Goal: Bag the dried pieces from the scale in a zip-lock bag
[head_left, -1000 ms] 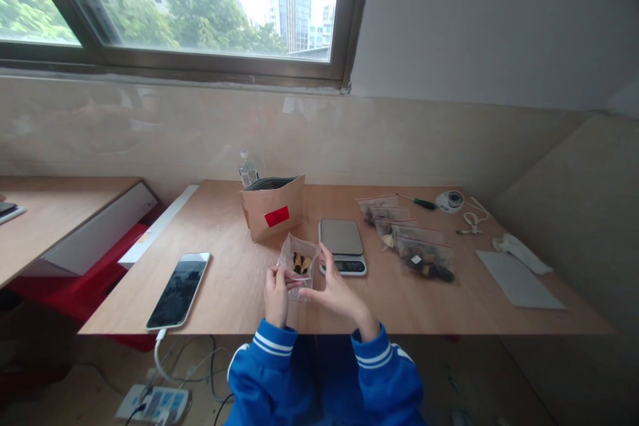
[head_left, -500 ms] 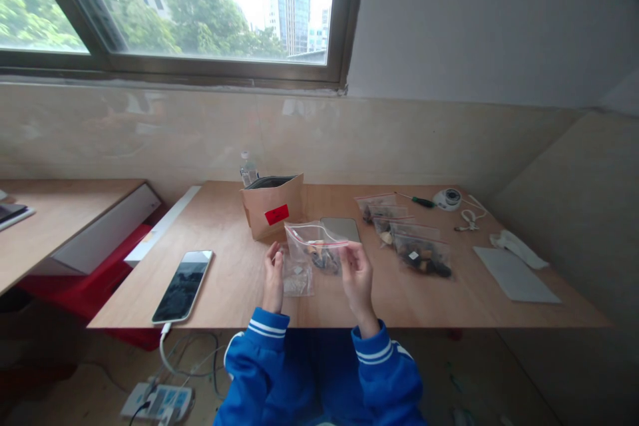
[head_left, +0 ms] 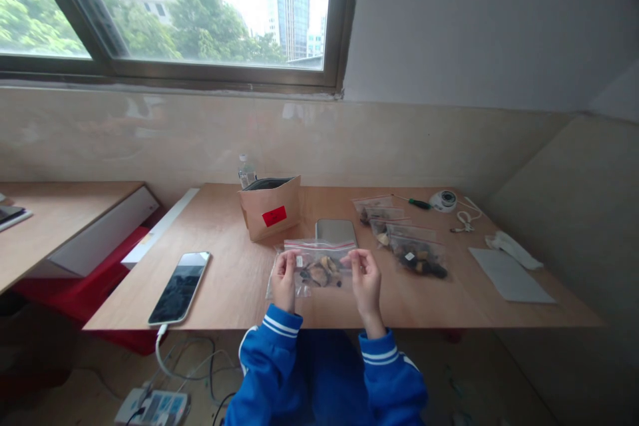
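Between my two hands a clear zip bag (head_left: 322, 269) with a red-lined top edge is stretched out, with brown and dark dried pieces inside. My left hand (head_left: 284, 279) is closed on the bag's left side. On the right, my right hand (head_left: 367, 279) pinches its upper corner. Another clear plastic bag (head_left: 272, 287) lies beneath on the table, partly covered by my left hand. Behind the held bag lies a flat grey rectangular device (head_left: 336, 231). A brown paper pouch (head_left: 269, 213) with a red label stands open at the top.
Several filled zip bags (head_left: 417, 253) lie to the right. Farther back are a green-handled screwdriver (head_left: 419, 204) and a white dome camera (head_left: 443, 201). A white sheet (head_left: 509, 276) lies far right. A phone (head_left: 180, 287) on a cable (head_left: 160, 353) is left; a bottle (head_left: 245, 172) stands behind the pouch.
My left hand has moved right and taken hold of the zip bag's left side. The bag's top, bowed open before, is now flattened and drawn straight, its contents facing me.
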{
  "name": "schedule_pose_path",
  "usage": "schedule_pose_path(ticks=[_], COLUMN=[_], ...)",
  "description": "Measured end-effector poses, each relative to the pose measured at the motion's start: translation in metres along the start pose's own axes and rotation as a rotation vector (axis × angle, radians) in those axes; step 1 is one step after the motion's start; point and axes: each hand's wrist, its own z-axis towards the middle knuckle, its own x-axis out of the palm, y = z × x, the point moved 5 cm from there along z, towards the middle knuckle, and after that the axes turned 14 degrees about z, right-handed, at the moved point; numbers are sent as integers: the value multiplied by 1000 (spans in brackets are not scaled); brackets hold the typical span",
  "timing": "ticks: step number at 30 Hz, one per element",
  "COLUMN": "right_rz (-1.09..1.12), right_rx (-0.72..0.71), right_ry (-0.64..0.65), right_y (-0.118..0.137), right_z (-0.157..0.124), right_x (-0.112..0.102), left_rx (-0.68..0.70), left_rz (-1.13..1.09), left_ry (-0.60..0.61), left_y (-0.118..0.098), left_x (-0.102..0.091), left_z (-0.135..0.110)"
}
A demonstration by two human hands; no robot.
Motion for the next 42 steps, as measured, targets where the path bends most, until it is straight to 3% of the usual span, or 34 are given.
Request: schedule_pose_path(ticks=[4, 11, 17, 27, 38, 42], right_rz=[42, 121, 140, 214, 148, -201], right_rx=[80, 177, 194, 218, 131, -153], right_ry=[48, 85, 128, 49, -21, -92], right_y=[-24, -57, -61, -59, -67, -35], right_z=[2, 1, 1, 1, -3, -4], right_x=[-7, -20, -16, -30, -39, -27], left_rx=[-32, -100, -11, -5, 28, 43], left_rz=[-46, -63, 8, 4, 89, 128], left_ry=[66, 25, 117, 65, 81, 52], left_y=[16, 54, 47, 44, 33, 29], left_x=[4, -6, -3, -14, -7, -7], left_z=[1, 13, 19, 20, 11, 4])
